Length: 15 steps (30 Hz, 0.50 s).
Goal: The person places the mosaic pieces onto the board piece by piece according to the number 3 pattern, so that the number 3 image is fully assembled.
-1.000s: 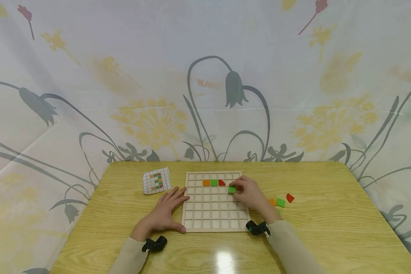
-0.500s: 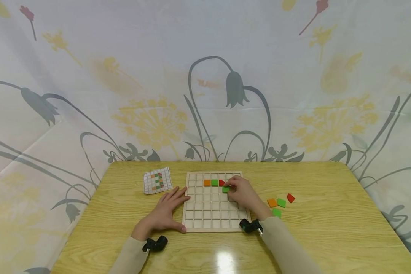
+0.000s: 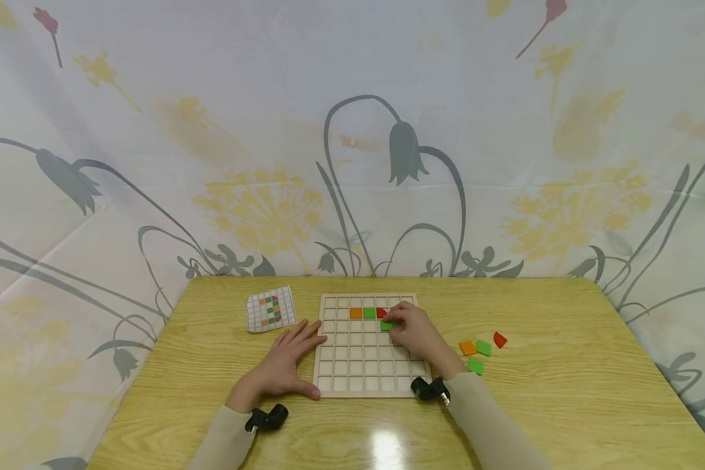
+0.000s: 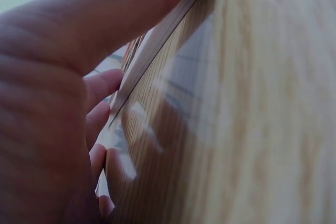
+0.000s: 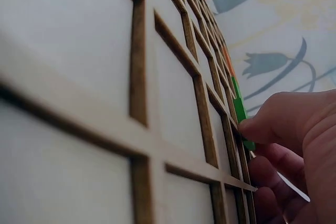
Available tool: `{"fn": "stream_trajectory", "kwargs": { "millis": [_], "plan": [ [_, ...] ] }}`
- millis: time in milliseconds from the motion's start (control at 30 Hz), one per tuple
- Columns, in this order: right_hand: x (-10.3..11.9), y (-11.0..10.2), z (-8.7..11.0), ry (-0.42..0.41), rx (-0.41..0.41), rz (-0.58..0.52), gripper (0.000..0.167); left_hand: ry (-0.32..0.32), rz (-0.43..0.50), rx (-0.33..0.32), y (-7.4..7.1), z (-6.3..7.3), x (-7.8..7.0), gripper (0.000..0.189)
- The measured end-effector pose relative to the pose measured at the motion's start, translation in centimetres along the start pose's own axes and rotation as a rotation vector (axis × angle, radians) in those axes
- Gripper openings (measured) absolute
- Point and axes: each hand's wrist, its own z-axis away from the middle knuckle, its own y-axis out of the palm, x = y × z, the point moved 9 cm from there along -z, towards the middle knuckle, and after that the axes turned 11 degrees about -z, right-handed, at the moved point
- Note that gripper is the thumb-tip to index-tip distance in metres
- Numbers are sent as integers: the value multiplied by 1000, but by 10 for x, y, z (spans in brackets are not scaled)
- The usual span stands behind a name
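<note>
A wooden grid board (image 3: 371, 394) lies in the middle of the table. My left hand (image 3: 284, 362) rests along its left edge, fingers spread, thumb at the near corner; the left wrist view shows the thumb (image 4: 100, 14) along the board's side. With thumb and fingers my right hand (image 3: 416, 331) pinches a green square tile (image 3: 386, 326), held at the second-row cell just below a red quarter-circle tile (image 3: 381, 313). Left of the red piece sit another green tile (image 3: 369, 313) and an orange tile (image 3: 356, 313). In the right wrist view the thumb presses the green tile (image 5: 240, 114).
A paper card (image 3: 270, 309) with a printed coloured grid pattern lies left of the board. To the right are a loose orange tile (image 3: 467, 348), two green tiles (image 3: 475, 365) and a red quarter-circle (image 3: 500, 339). A patterned curtain (image 3: 352, 163) hangs behind the table.
My right hand has moved left over the board with the green tile, to below the red piece; in the last half second it barely shifts. The left hand has stayed in place.
</note>
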Motion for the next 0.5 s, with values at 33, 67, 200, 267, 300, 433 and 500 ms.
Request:
{"fn": "stream_trajectory", "kwargs": {
  "millis": [33, 67, 200, 267, 300, 433, 500],
  "plan": [
    [0, 0, 1, 4, -2, -5, 20, -3, -1, 3, 0, 0, 0, 101],
    [-1, -1, 1, 10, -5, -13, 20, -6, 0, 5, 0, 0, 0, 101],
    [-1, -3, 4, 24, -15, -29, 19, -11, -3, 7, 0, 0, -1, 102],
    [-1, -3, 4, 25, -20, -22, 19, -7, -6, 3, -1, 0, -1, 102],
    [-1, -3, 4, 23, -23, -16, 19, -5, -5, 1, -1, 0, -1, 101],
    [0, -4, 3, 14, -38, -6, 19, -2, -2, -4, -1, -1, -1, 102],
    [-1, -4, 3, 18, -43, -13, 18, -3, -1, -2, 0, 0, 0, 102]
  ]
}}
